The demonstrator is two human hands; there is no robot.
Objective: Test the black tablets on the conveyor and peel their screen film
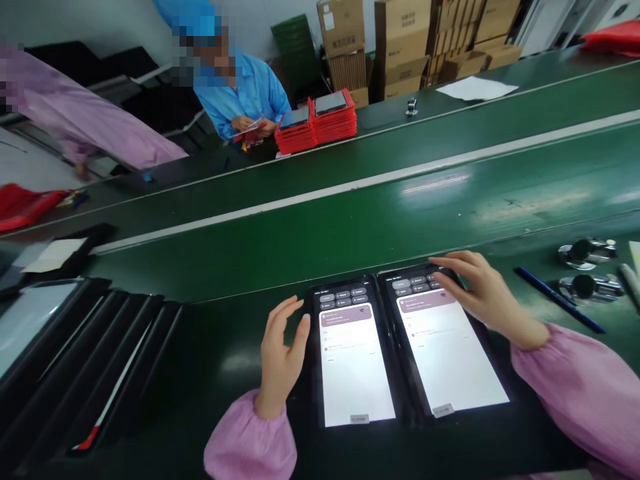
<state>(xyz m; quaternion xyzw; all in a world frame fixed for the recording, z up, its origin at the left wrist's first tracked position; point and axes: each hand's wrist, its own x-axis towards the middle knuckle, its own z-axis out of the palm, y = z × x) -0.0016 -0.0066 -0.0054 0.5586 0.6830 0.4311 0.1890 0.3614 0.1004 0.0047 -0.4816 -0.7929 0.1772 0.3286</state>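
Note:
Two tablets with lit screens lie side by side on the dark bench in front of me, a left tablet (350, 380) and a right tablet (455, 367). Both show a notification panel above a white page, and each has a small label at its lower edge. My left hand (284, 350) is just beside the left tablet's left edge, thumb and fingers apart, holding nothing. Over the upper right corner of the right tablet hovers my right hand (485, 293), its fingers spread; whether a fingertip touches the screen I cannot tell.
Several black-cased tablets (55, 347) stand leaning in a row at left. A blue pen (560, 300) and metal clamp-like parts (590, 288) lie at right. Beyond the green conveyor (300, 233), a co-worker in blue (245, 100) handles something near stacked red trays (333, 127).

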